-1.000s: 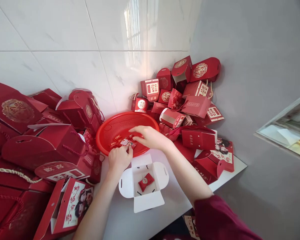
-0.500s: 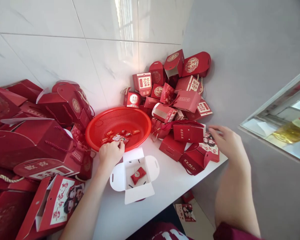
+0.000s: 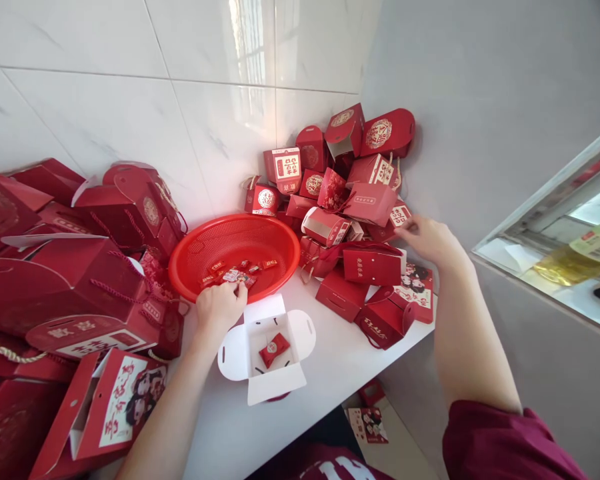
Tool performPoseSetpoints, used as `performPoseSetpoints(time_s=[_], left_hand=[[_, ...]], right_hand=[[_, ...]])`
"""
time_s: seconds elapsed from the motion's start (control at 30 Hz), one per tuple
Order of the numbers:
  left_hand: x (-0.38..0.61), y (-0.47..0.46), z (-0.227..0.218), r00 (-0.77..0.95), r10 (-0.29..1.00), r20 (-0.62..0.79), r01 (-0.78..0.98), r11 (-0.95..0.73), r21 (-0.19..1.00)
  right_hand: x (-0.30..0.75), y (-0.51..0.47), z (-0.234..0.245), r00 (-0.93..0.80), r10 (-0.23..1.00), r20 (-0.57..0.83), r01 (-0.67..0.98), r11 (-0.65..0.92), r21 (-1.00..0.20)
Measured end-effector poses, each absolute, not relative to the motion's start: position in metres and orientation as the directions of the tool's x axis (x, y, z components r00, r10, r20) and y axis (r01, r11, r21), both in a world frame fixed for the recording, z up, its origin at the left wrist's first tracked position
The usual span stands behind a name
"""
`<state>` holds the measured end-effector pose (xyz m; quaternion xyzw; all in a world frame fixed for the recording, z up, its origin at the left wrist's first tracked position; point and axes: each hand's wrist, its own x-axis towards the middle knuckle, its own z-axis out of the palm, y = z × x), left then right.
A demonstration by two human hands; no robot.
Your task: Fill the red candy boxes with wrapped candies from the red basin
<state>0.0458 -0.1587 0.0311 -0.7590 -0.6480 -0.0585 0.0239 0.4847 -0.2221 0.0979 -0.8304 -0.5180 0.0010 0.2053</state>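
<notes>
My left hand (image 3: pixel 221 305) is closed at the near rim of the red plastic basket (image 3: pixel 280 230), its fingers pinched at the edge of a printed candy packet (image 3: pixel 236 275). Other small red-wrapped candies lie in the basket. Just right of this hand stands an unfolded white-lined box (image 3: pixel 277 387), flaps spread, with one red candy packet (image 3: pixel 274 350) inside. My right hand (image 3: pixel 427 237) is at the right side of the gift box pile, thumb and fingers together against the edge of a red gift box (image 3: pixel 399 215); what they grip is hidden.
Folded red gift boxes (image 3: pixel 343 293) are heaped at the back right of the white table (image 3: pixel 220 427). Larger red boxes (image 3: pixel 80 280) with cord handles crowd the left. A tiled wall stands behind; a bottle (image 3: pixel 575 257) lies in the opening at right.
My right hand has moved away from me and a little left, from beside the front boxes to a box edge higher in the pile. My left hand stays at the basket.
</notes>
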Motion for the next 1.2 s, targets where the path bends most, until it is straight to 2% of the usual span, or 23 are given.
performPoseSetpoints(time_s=[0.13,0.37,0.43,0.57,0.63,0.8,0.87,1.03,1.13,1.2], left_hand=[[0.045,-0.158,0.03,0.147,0.981,0.129,0.987,-0.153,0.045],[0.044,-0.157,0.028,0.168,0.972,0.165,0.983,-0.177,0.042],[0.044,-0.156,0.027,0.169,0.971,0.168,0.983,-0.178,0.04],[0.044,-0.157,0.027,0.171,0.969,0.18,0.983,-0.18,0.039],[0.043,-0.157,0.027,0.169,0.97,0.177,0.983,-0.178,0.035],[0.044,-0.157,0.027,0.174,0.969,0.173,0.983,-0.181,0.025],[0.044,-0.156,0.027,0.172,0.969,0.177,0.983,-0.179,0.025],[0.044,-0.156,0.026,0.167,0.969,0.182,0.984,-0.175,0.032],[0.043,-0.157,0.027,0.17,0.969,0.178,0.983,-0.179,0.036],[0.043,-0.158,0.027,0.169,0.97,0.176,0.983,-0.178,0.038]], right_hand=[[0.492,-0.216,0.09,0.429,0.903,0.009,0.884,-0.418,-0.211],[0.493,-0.215,0.095,0.432,0.894,0.116,0.869,-0.379,-0.318],[0.492,-0.214,0.097,0.433,0.891,0.136,0.874,-0.378,-0.306],[0.49,-0.208,0.09,0.382,0.924,-0.005,0.905,-0.376,-0.201],[0.49,-0.204,0.087,0.378,0.925,-0.031,0.908,-0.377,-0.186],[0.483,-0.206,0.097,0.401,0.896,0.19,0.9,-0.347,-0.263],[0.476,-0.209,0.106,0.396,0.871,0.29,0.891,-0.288,-0.35],[0.45,-0.213,0.124,0.38,0.798,0.467,0.714,0.067,-0.697],[0.437,-0.21,0.133,0.385,0.744,0.546,0.605,0.244,-0.758],[0.433,-0.207,0.138,0.383,0.688,0.616,0.571,0.348,-0.743]])
